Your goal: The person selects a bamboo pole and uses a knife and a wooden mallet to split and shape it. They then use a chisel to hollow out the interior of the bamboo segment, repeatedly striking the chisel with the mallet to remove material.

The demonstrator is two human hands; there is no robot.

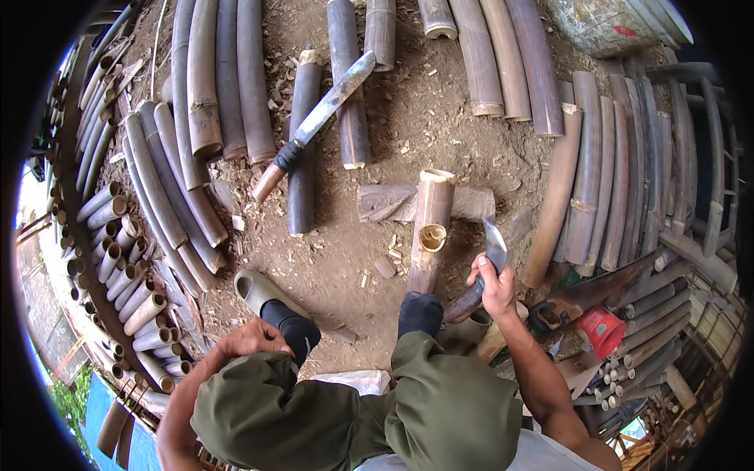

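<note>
Far left of your left hand [250,339]: short bamboo tubes [118,259] stacked with their open ends showing, and beside them long split bamboo staves [169,177] lying on the dirt ground [440,118].

Your left hand rests on your left knee, fingers curled loosely over the green trouser cloth [259,408]; it holds nothing. Just right of it is your left foot in a dark sock [292,328], half on an olive sandal [259,289].

Up and away from that hand, well apart, a long machete [318,122] lies slantwise across two dark bamboo lengths [302,149], its reddish handle end toward you.

Between your two hands a pale bamboo section [430,228] lies pointing away from you, its far end propped on a rough wooden block [393,202]. A round notch is cut into its upper side. Your right foot in a dark sock [420,312] presses on its near end.

Your right hand [496,286] is closed around the handle of a chopping knife [493,250], the blade pointing up and away, just right of the bamboo section and not touching it as far as can be told.

Right of that hand: more curved staves [597,180], a red object [601,330] among scraps, and a bundle of thin bamboo rods [636,369].
</note>
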